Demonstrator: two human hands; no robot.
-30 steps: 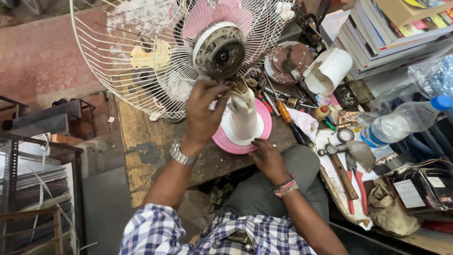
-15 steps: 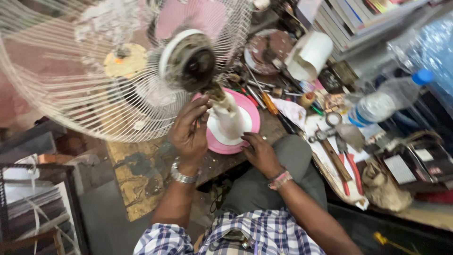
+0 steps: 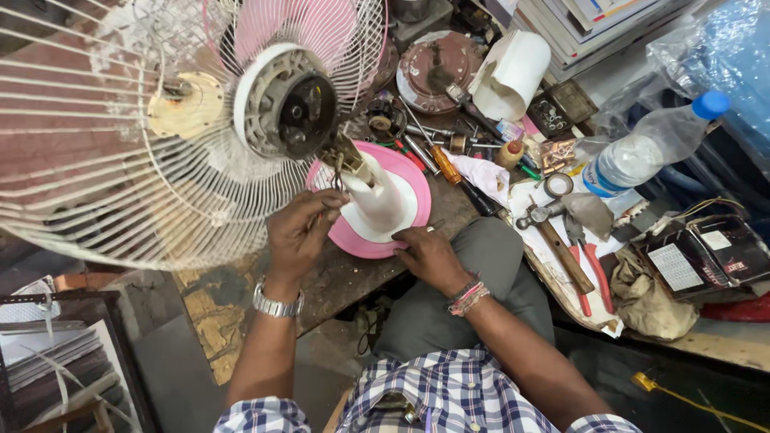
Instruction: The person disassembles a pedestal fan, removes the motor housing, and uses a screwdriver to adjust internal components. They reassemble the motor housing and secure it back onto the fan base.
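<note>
Fan [image 3: 265, 120] stands on workbench [image 3: 337, 273], cage tilted left, motor bare. Left hand [image 3: 301, 232], fingers pinched together on wires [image 3: 337, 172] at the neck. Right hand [image 3: 429, 256] lies flat, fingers spread, pressing the pink base [image 3: 405, 204]. Screwdriver [image 3: 437, 160], bottle [image 3: 650, 148] nearby.

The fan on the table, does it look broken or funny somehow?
Yes. The fan leans over sideways instead of standing straight, and its motor is bare, with no back cover, so the metal insides show. The left hand is at the neck under the motor while the right hand rests on the pink base.
</note>
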